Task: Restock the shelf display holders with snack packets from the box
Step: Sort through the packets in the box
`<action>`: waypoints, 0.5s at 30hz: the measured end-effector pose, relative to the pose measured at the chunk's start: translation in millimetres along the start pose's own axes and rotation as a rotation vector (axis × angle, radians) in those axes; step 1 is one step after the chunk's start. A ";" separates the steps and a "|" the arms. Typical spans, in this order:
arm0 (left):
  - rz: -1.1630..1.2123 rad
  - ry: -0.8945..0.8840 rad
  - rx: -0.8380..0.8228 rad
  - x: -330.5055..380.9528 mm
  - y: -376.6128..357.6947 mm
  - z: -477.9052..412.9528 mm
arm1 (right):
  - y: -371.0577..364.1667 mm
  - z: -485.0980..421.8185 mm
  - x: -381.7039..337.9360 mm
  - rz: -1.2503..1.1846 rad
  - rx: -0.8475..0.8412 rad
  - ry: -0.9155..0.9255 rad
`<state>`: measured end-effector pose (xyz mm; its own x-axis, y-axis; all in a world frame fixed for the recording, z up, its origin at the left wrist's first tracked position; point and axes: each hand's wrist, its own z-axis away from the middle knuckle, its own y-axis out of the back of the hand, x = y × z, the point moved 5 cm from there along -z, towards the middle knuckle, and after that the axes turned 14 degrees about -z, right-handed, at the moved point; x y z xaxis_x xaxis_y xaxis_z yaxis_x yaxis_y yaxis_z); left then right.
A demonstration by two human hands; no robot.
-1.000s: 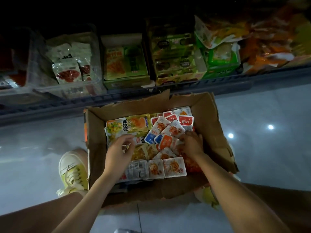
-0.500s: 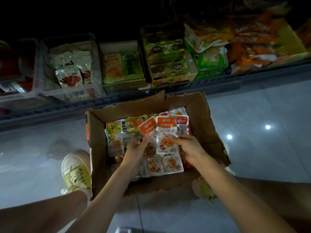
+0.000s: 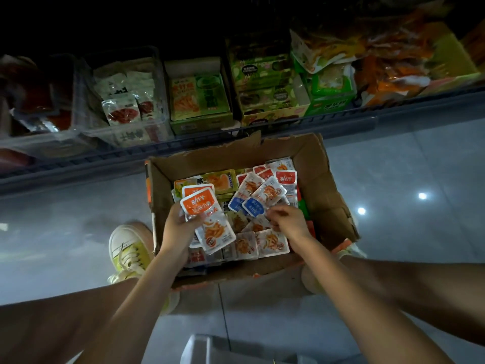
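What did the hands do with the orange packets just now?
The right hand gave up its packet, and the left hand now holds both orange packets stacked together. The right hand went back down into the box, fingers by a blue packet. The box and the shelf holders stayed where they were.

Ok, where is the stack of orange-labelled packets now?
Head view, left of centre: the orange-labelled packets are held in the left hand, over the cardboard box, left of the blue-labelled packets.

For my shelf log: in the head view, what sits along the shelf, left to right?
Dim bin with red contents, clear bin of white-and-red packets, pale green carton, yellow-green carton, bright green carton, heap of orange bags.
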<state>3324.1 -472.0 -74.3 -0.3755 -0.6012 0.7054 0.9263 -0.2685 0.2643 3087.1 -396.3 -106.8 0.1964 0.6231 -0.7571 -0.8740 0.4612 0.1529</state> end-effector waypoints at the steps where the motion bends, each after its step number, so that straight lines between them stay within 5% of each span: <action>1: -0.007 0.005 0.021 -0.6 6.6 -1.1 | 3.2 -3.9 -1.0 0.037 0.024 0.002; 6: 0.029 -0.046 -0.007 12.5 23.0 5.7 | -4.6 3.1 -27.4 0.026 -0.040 0.071; 10: 0.008 -0.173 -0.091 45.3 28.3 27.1 | -40.4 45.5 -87.2 -0.145 -0.299 0.155; 15: 0.025 -0.337 -0.075 104.4 53.9 70.9 | -82.6 111.3 -171.4 -0.007 -0.525 0.356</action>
<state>3337.0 -495.8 60.2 -0.3103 -0.3287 0.8920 0.9255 -0.3189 0.2044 3175.2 -470.8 81.0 0.1222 0.3313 -0.9356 -0.9925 0.0373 -0.1164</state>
